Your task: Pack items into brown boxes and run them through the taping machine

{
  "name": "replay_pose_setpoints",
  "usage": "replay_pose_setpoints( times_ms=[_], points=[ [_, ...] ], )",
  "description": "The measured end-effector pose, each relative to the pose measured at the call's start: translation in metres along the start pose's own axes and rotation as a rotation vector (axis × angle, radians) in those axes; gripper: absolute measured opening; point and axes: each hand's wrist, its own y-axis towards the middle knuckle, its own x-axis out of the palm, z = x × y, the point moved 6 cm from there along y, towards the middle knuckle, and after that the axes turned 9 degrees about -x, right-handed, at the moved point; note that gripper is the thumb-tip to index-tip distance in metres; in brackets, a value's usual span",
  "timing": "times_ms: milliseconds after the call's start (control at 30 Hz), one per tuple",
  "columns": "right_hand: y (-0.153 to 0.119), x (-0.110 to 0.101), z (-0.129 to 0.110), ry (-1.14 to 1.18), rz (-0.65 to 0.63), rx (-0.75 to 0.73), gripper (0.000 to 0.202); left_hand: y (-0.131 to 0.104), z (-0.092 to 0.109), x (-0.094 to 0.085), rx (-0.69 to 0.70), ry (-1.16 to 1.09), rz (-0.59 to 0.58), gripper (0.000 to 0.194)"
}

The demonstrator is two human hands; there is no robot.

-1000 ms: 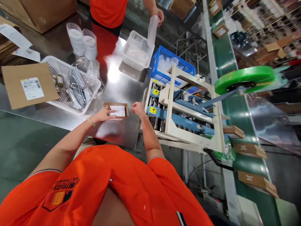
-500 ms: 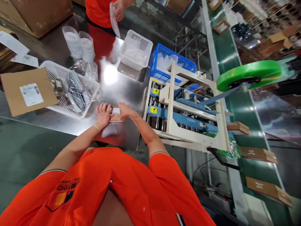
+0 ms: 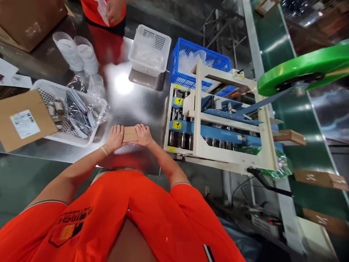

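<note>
A small brown cardboard box (image 3: 130,134) is held between my two hands, just over the front part of the shiny metal table (image 3: 128,105). My left hand (image 3: 115,137) grips its left end, fingers over the top. On the right end, my right hand (image 3: 143,135) is closed in the same way. A seam runs along the upper face of the box, and no label shows on it. Left of my hands stands a white perforated basket (image 3: 73,136) with plastic-wrapped flat items (image 3: 79,112) and small brown pieces.
A large carton flap with a label (image 3: 25,120) overlaps the basket. Behind are stacked clear cups (image 3: 87,56), a white basket (image 3: 149,51) and a blue crate (image 3: 188,47). To the right stands a roller taping machine (image 3: 182,133); beyond it, a green conveyor (image 3: 294,109) carries cartons. Another person (image 3: 116,11) stands opposite.
The box's white-labelled face has turned out of sight and a plain brown face with a seam is up. Both hands have shifted their hold. The whole view has shifted slightly.
</note>
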Motion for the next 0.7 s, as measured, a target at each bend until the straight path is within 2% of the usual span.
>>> replay_pose_setpoints(
  times_ms=[67, 167, 233, 300, 333, 400, 467, 533, 600, 700],
  points=[
    [0.003, -0.002, 0.021, 0.053, 0.034, 0.036, 0.121, 0.019, 0.008, -0.001, 0.036, -0.002, 0.003, 0.107],
    [0.006, -0.006, 0.065, 0.168, 0.14, 0.113, 0.126, 0.059, 0.024, -0.005, 0.082, -0.012, 0.014, 0.106],
    [-0.003, -0.005, 0.095, 0.214, 0.26, 0.256, 0.133, 0.089, 0.036, -0.007, 0.111, -0.011, 0.016, 0.105],
    [-0.024, 0.007, 0.114, 0.216, 0.365, 0.483, 0.136, 0.117, 0.048, -0.008, 0.135, -0.002, 0.025, 0.105],
    [-0.035, 0.019, 0.117, 0.211, 0.379, 0.598, 0.133, 0.132, 0.052, -0.01, 0.145, 0.002, 0.035, 0.104],
    [-0.055, 0.05, 0.108, 0.21, 0.317, 0.76, 0.119, 0.161, 0.063, -0.012, 0.166, 0.015, 0.052, 0.103],
    [-0.063, 0.082, 0.093, 0.219, 0.222, 0.821, 0.096, 0.191, 0.077, -0.013, 0.215, 0.045, 0.049, 0.102],
    [-0.063, 0.104, 0.081, 0.224, 0.215, 0.829, 0.076, 0.222, 0.101, -0.01, 0.284, 0.093, 0.033, 0.101],
    [-0.061, 0.117, 0.078, 0.221, 0.277, 0.812, 0.067, 0.248, 0.134, -0.003, 0.342, 0.124, 0.022, 0.1],
    [-0.062, 0.13, 0.079, 0.19, 0.35, 0.774, 0.063, 0.269, 0.204, 0.014, 0.396, 0.067, 0.003, 0.1]
  ],
)
